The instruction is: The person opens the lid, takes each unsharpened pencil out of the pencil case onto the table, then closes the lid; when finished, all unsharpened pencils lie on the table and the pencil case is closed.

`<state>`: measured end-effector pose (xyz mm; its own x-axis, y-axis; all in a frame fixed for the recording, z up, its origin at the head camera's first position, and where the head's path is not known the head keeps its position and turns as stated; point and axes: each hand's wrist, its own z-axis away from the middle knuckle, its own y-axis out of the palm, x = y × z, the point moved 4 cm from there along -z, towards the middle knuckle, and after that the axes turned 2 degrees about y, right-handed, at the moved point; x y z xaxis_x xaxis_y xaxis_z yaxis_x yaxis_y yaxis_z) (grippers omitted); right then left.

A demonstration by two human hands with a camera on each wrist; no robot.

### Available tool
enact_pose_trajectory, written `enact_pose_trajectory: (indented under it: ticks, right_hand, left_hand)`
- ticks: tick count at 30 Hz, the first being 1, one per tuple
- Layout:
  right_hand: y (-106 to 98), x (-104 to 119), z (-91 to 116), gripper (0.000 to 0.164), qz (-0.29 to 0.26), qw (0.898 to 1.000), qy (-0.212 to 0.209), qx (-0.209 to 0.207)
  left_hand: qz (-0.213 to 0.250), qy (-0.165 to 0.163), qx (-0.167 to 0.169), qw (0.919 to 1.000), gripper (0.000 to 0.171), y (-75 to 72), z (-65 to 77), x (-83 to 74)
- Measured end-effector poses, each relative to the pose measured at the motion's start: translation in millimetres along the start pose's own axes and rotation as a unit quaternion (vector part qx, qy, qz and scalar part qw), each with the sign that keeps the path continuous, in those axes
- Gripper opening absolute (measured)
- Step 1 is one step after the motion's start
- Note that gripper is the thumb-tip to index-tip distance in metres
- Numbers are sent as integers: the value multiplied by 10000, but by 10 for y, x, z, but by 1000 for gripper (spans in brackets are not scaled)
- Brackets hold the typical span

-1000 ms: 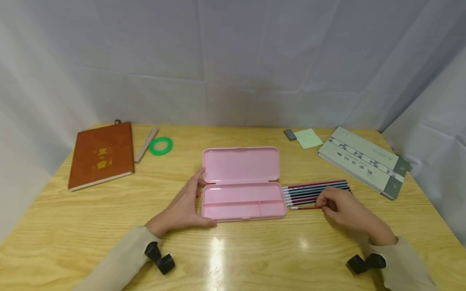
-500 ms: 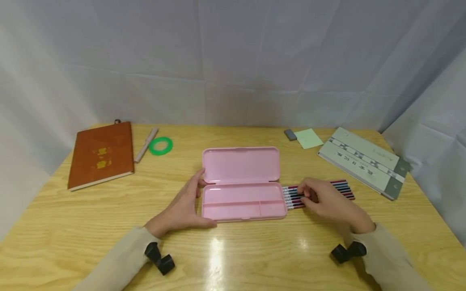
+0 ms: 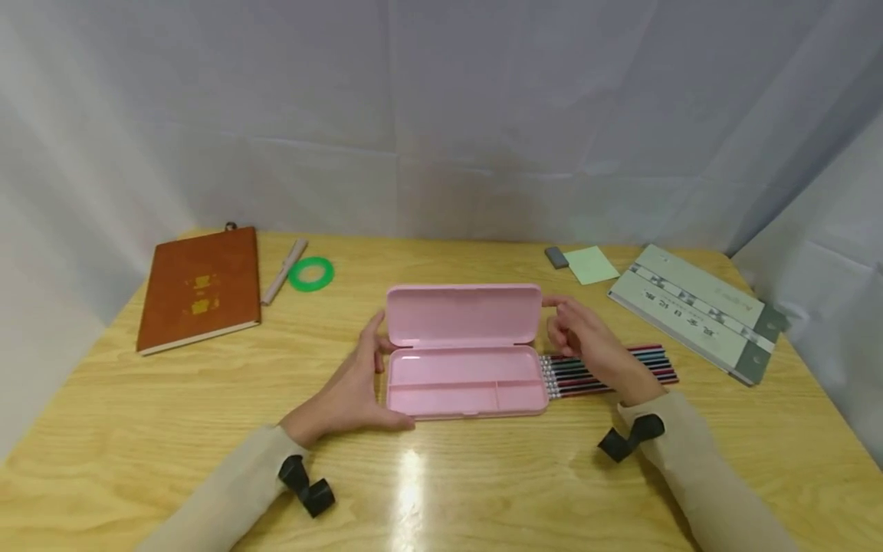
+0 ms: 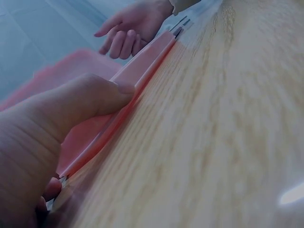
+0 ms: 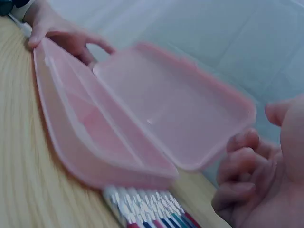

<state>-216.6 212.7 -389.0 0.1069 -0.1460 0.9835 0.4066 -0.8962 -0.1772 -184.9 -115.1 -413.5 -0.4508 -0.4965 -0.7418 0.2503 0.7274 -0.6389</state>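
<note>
A pink pencil case (image 3: 441,376) lies unfolded on the table, its lid (image 3: 464,316) tilted up at the back. Its tray has a long compartment and two smaller ones, all bare. My left hand (image 3: 345,391) grips the case's left end, thumb (image 4: 102,97) on the front edge and fingers round the side. My right hand (image 3: 589,341) is at the lid's right edge, index finger extended to it and the other fingers loosely curled, with nothing held. Under that hand, a row of several pencils (image 3: 562,383) lies against the case's right end, partly hidden by the wrist.
At the back left are a brown notebook (image 3: 200,291), a light-coloured pen (image 3: 284,272) and a green tape roll (image 3: 298,274). An eraser (image 3: 556,257), pale green sticky notes (image 3: 592,265) and a grey-green notebook (image 3: 697,310) lie at the back right.
My right hand laid a pencil alongside the others, let go, and moved up and left to the lid. The lid has tilted further upright. My left hand stays on the case.
</note>
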Motion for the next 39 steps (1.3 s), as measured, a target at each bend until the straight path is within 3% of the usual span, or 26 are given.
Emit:
enact_pose_trajectory:
  ticks: [2,4,7,11,15,19,25,39]
  right_hand:
    - [0,15,53,34,338,9987,-287,245]
    - [23,24,121,29,1006,9931,-385,455]
    - [96,22,212,23,2108,9745,-359,674]
    - [183,19,277,48,2862,9549,-255,748]
    - [209,36,288,56,3107,9478,-268,661]
    - [214,54,288,57,3236,9437,-199,650]
    - [258,69,308,55,3311,9405,-229,723]
    - [282,74,307,58,3499,9334,-116,787]
  left_hand:
    - [-13,-41,86,10000,145,-2,3,1]
    - [62,-44,196,9998,139,-1,6,2]
    - [10,78,295,9995,123,-6,11,0]
    - [-202,408,315,9985,105,-15,6,-6]
    - [128,585,279,9978,78,-25,-6,-13]
    - [566,444,184,9972,60,-21,-23,-2]
    - [823,273,116,9962,62,-9,-5,17]
    - [781,191,53,9967,66,-20,1,-14]
